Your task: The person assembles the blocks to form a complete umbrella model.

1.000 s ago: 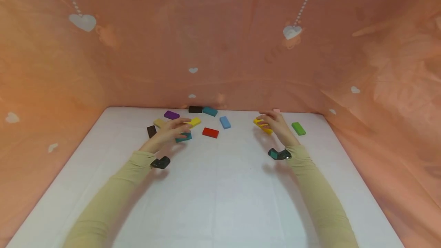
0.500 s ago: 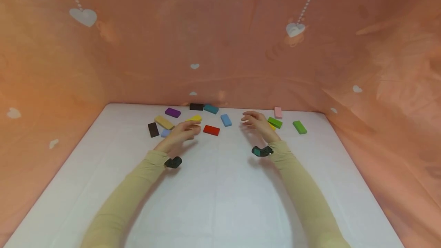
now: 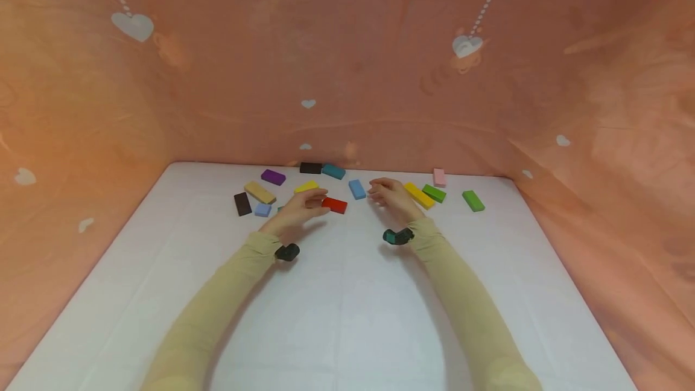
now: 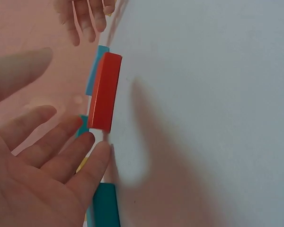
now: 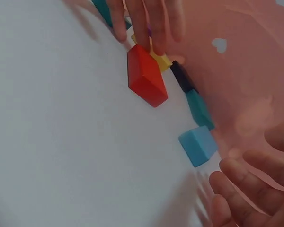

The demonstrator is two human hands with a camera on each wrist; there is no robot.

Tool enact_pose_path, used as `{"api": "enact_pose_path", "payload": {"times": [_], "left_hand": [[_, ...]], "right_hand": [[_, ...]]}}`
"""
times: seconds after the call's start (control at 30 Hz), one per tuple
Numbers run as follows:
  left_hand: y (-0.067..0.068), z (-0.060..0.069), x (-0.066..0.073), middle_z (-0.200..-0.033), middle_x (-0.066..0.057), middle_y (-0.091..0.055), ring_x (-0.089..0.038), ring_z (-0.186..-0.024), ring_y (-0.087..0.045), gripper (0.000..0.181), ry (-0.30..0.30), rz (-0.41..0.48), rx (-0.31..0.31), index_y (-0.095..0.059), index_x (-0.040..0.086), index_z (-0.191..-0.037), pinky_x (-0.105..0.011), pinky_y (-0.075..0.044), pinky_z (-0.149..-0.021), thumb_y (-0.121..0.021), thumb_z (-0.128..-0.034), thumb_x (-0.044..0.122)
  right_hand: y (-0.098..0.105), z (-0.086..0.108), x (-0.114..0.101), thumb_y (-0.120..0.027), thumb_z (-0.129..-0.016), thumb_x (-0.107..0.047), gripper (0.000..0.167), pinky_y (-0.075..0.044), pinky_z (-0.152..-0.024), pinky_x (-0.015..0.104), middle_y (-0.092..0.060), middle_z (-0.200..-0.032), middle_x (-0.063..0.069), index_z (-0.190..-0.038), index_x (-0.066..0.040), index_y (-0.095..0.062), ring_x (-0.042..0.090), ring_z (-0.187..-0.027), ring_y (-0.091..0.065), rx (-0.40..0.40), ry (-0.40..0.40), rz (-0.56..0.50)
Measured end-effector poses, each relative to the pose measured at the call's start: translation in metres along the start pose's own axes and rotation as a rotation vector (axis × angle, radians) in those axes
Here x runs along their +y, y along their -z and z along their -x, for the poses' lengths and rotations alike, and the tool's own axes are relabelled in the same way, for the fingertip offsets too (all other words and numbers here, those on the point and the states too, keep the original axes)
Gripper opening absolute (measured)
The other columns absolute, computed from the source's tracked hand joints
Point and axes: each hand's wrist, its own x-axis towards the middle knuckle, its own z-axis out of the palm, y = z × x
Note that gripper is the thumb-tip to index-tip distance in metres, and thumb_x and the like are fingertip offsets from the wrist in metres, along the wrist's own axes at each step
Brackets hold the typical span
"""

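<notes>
A red block (image 3: 335,205) lies flat on the white table, just beyond the fingertips of my left hand (image 3: 298,209). That hand hovers with fingers extended and loosely spread, holding nothing; the left wrist view shows its bare palm. A teal block (image 4: 106,205) lies partly hidden below it. My right hand (image 3: 392,199) hangs relaxed in the air with nothing in its fingers. Close to its fingertips lies a light blue block (image 3: 356,189), seen also in the right wrist view, where the red block (image 5: 146,78) sits beyond it.
At the left lie purple (image 3: 273,177), tan (image 3: 260,192), dark brown (image 3: 242,204), periwinkle (image 3: 263,210) and yellow (image 3: 306,187) blocks. Black (image 3: 311,168) and teal (image 3: 333,171) blocks are by the back curtain. Orange-yellow (image 3: 419,195), green (image 3: 434,193) and pink (image 3: 439,177) blocks lie right, beside another green block (image 3: 473,201).
Both hands have moved inward, the left rightward toward the red block, the right leftward toward the light blue one. The orange-yellow and green blocks at the right are uncovered. The blocks appear unmoved.
</notes>
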Motion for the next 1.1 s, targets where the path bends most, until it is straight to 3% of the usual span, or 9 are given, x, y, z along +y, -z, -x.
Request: {"api": "enact_pose_path", "payload": {"times": [0.4, 0.83, 1.1], "left_hand": [[-0.005, -0.016, 0.0, -0.144, -0.012, -0.042, -0.029, -0.132, -0.038, 0.06, -0.033, -0.139, 0.006, -0.04, 0.008, -0.144, -0.041, -0.03, -0.11, -0.065, -0.0897, 0.004], [-0.009, -0.027, -0.002, -0.133, -0.012, -0.053, -0.028, -0.122, -0.048, 0.053, -0.059, -0.243, 0.093, -0.048, 0.007, -0.138, -0.04, -0.036, -0.106, -0.066, -0.0882, 0.0], [-0.011, -0.029, -0.001, -0.131, -0.013, -0.054, -0.029, -0.121, -0.049, 0.05, -0.074, -0.276, 0.094, -0.049, 0.005, -0.136, -0.041, -0.037, -0.106, -0.065, -0.0885, -0.002]], "right_hand": [[-0.008, -0.019, 0.012, -0.058, -0.096, -0.023, 0.036, -0.048, -0.083, 0.033, -0.059, -0.115, 0.013, -0.128, -0.005, -0.057, 0.027, -0.103, -0.054, 0.057, 0.094, 0.243], [-0.026, -0.025, 0.014, -0.073, -0.085, -0.011, 0.041, -0.047, -0.087, 0.033, -0.059, -0.115, 0.014, -0.124, -0.005, -0.06, 0.027, -0.102, -0.052, 0.123, 0.165, 0.358], [-0.03, -0.029, 0.017, -0.073, -0.085, -0.011, 0.04, -0.046, -0.09, 0.035, -0.06, -0.113, 0.015, -0.122, -0.003, -0.059, 0.028, -0.1, -0.053, 0.165, 0.186, 0.407]]}}
